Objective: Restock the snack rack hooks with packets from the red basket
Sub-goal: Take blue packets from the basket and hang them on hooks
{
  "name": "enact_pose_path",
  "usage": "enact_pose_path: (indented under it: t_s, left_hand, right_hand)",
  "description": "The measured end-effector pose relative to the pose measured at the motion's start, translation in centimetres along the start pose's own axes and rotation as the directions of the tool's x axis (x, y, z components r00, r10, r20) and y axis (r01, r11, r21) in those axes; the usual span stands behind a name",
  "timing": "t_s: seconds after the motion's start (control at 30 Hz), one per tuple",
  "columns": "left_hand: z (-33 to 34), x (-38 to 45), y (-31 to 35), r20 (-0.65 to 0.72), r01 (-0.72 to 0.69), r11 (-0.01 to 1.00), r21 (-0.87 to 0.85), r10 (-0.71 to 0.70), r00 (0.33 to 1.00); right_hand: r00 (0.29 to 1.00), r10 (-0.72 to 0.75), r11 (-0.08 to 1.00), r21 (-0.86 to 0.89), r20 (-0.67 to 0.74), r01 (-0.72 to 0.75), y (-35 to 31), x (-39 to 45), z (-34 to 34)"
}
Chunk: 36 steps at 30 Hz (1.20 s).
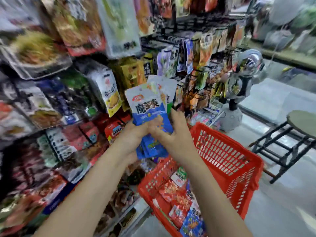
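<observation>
Fanned stack of blue-white packets [150, 108] held mid-frame by left hand [135, 134] and right hand [171, 134], both curled round it, above red basket [227, 156] at lower right; loose fan likely dropped if grip is shifted w/o squaring.

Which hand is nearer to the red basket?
The right hand. It holds the blue packets just above the red basket's far rim; the left hand grips them farther left, toward the rack.

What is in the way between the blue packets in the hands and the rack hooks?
Nothing visible. Both hands, left and right, hold the blue packets in open air just in front of the rack hooks, though packets already hang there.
</observation>
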<state>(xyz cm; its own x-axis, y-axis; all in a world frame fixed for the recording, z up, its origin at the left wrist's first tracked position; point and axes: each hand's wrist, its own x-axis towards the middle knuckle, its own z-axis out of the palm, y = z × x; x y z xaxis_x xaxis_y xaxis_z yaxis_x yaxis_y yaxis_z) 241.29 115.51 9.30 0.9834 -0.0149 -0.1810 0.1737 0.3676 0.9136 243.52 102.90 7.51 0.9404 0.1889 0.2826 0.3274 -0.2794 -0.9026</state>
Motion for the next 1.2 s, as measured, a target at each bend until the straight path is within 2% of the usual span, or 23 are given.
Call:
enact_pose_path:
  t_s: [0.13, 0.23, 0.3, 0.4, 0.47, 0.53, 0.63, 0.7, 0.83, 0.97, 1.1, 1.2]
  left_hand:
    - [-1.8, -5.2, 8.1, -0.039, -0.076, 0.997, 0.023, 0.077, 0.996]
    - [-4.4, -9.9, 13.1, -0.129, -0.269, 0.961, 0.059, 0.275, 0.953]
    - [-5.9, -13.0, 15.7, -0.194, -0.394, 0.915, 0.091, 0.404, 0.894]
    - [-8.3, -17.4, 19.8, -0.268, -0.544, 0.816, 0.197, 0.578, 0.771]
    - [-9.9, -20.3, 22.2, -0.317, -0.607, 0.752, 0.256, 0.658, 0.682]
    - [-11.0, -23.3, 24.4, -0.354, -0.643, 0.694, 0.324, 0.719, 0.598]
    - [-13.1, -27.4, 26.8, -0.395, -0.677, 0.62, 0.397, 0.781, 0.485]
    - [-14.6, -30.1, 28.1, -0.42, -0.676, 0.58, 0.455, 0.809, 0.411]
    - [-18.0, -35.6, 30.3, -0.478, -0.687, 0.535, 0.492, 0.825, 0.301]
    - [-20.7, -39.8, 31.7, -0.507, -0.702, 0.463, 0.541, 0.845, 0.167]
    - [-23.0, -42.0, 33.2, -0.505, -0.696, 0.442, 0.565, 0.853, 0.132]
    - [-23.7, -42.5, 34.1, -0.508, -0.709, 0.447, 0.546, 0.849, 0.144]
  right_hand:
    - [0.985, -0.171, 0.973, 0.155, -0.008, 0.17, -7.5, 0.9, 2.6]
    - [0.958, -0.288, 0.913, 0.297, -0.018, 0.28, -13.7, 1.1, 5.0]
    - [0.925, -0.379, 0.864, 0.347, -0.031, 0.366, -17.5, 1.1, 6.7]
    - [0.858, -0.514, 0.8, 0.363, 0.004, 0.478, -23.7, 0.3, 8.9]
    - [0.766, -0.642, 0.716, 0.373, 0.023, 0.59, -27.5, -0.2, 10.4]
    - [0.704, -0.709, 0.635, 0.399, -0.037, 0.661, -31.1, -0.8, 12.2]
    - [0.685, -0.715, 0.55, 0.491, -0.142, 0.676, -35.8, -1.6, 14.8]
    - [0.681, -0.715, 0.518, 0.533, -0.159, 0.669, -38.5, -1.9, 16.3]
    - [0.64, -0.763, 0.484, 0.572, -0.095, 0.662, -42.7, -2.4, 18.7]
    - [0.635, -0.772, 0.477, 0.635, -0.028, 0.608, -46.0, -2.5, 22.0]
    - [0.625, -0.78, 0.453, 0.663, -0.029, 0.596, -50.2, -2.0, 25.0]
    - [0.615, -0.788, 0.446, 0.662, -0.029, 0.602, -53.3, -1.6, 26.7]
